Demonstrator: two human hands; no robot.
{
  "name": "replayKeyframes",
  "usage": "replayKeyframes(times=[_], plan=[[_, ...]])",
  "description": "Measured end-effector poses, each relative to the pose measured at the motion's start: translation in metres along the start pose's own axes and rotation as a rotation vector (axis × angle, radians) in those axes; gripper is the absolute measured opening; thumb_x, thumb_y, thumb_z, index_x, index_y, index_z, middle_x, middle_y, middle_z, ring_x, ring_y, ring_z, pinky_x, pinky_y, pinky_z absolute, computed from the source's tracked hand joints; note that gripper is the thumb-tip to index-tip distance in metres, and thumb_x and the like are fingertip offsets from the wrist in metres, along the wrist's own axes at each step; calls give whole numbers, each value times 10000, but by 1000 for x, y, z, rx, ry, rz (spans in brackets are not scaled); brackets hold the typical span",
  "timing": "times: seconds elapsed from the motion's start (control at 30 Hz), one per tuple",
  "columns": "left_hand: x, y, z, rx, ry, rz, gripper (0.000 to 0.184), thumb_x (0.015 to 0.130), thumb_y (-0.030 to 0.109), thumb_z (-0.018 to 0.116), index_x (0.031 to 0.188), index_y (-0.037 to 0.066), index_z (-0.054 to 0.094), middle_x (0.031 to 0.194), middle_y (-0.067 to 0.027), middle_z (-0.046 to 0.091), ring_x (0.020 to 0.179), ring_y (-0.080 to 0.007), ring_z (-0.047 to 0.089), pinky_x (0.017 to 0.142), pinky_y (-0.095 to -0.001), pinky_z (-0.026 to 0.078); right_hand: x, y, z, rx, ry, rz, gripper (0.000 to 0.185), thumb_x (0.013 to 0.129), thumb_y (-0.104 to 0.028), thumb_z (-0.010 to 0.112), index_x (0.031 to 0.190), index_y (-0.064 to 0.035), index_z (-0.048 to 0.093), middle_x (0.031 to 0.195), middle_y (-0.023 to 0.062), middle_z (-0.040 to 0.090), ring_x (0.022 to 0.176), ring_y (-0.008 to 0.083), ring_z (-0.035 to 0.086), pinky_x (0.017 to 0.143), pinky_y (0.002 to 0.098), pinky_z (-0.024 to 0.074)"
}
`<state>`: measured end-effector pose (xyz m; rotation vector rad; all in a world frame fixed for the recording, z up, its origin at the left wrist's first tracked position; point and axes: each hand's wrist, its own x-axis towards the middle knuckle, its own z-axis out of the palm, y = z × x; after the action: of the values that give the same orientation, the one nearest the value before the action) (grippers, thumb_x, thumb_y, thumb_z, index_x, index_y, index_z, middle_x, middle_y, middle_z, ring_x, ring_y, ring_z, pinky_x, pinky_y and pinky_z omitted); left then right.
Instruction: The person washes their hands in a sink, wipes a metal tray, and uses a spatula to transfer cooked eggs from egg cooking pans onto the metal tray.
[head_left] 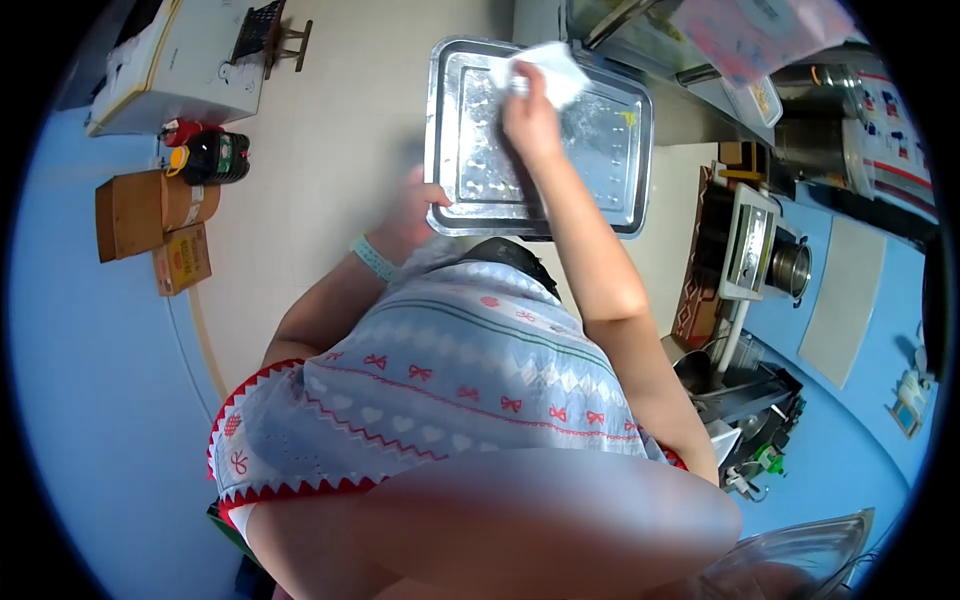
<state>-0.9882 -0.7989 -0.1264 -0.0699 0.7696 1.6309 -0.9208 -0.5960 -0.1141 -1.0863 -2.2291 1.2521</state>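
Head view: noted pale floor (340,170) and light-blue wall (90,330). Located shallow, rectangular, silver metal tray (600,195) just beyond the patterned apron-like garment (480,370), above the floor; could not tell if propped underneath. Saw left hand (405,215) curled round the tray's near left corner, thumb over rim, other fingers hidden. Saw right hand (532,120) partly curled on thin white cloth or paper (565,75), against the far part of the tray. Judged tray stiff, fairly light, hard to break, slick across the shiny base; rated raised rim the best grip, ideally at opposite short sides.
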Motion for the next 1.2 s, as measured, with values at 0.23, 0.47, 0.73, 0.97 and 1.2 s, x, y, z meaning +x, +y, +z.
replayKeyframes(times=[0.23, 0.47, 0.73, 0.97, 1.2], plan=[[-7, 3, 13, 71, -37, 69, 563, 567, -131, 387, 1108, -43, 515, 956, -140, 611, 851, -246, 636, 739, -326, 536, -31, 16, -20, -452, -268, -632, 483, 880, -125, 466, 1357, -105, 389, 1359, 236, 415, 1283, 407, 360, 1076, 480, 257], [-14, 0, -4, 114, -17, 51, 552, 562, -127, 379, 1088, -36, 520, 952, -143, 610, 858, -245, 627, 725, -326, 534, 5, 70, -79, -183, 240, 60, 465, 906, -168, 464, 1332, -50, 317, 1165, 321, 512, 1118, 434, 493, 937, 503, 397], [0, 2, 17, 143, -89, 210, 544, 570, -110, 352, 1085, -48, 516, 972, -143, 606, 896, -244, 617, 773, -292, 513, -104, -28, -2, 82, -398, -444, 462, 770, -14, 513, 1201, -160, 594, 1357, 285, 381, 1188, 388, 466, 1028, 417, 367], [-5, -2, 50, -2, 22, 258, 574, 567, -87, 347, 1124, -49, 481, 1038, -143, 580, 934, -271, 597, 871, -359, 492, -58, 21, -39, -284, 14, -63, 415, 847, -105, 429, 1247, -63, 532, 1263, 265, 493, 1223, 421, 420, 1052, 410, 334], [-5, -4, 39, 45, -10, 325, 572, 557, -47, 364, 1118, -61, 471, 1065, -168, 566, 973, -303, 592, 885, -389, 501, -116, 17, -46, -384, -179, -540, 347, 820, -99, 514, 1149, -26, 593, 1119, 207, 601, 1102, 359, 545, 941, 423, 440]])
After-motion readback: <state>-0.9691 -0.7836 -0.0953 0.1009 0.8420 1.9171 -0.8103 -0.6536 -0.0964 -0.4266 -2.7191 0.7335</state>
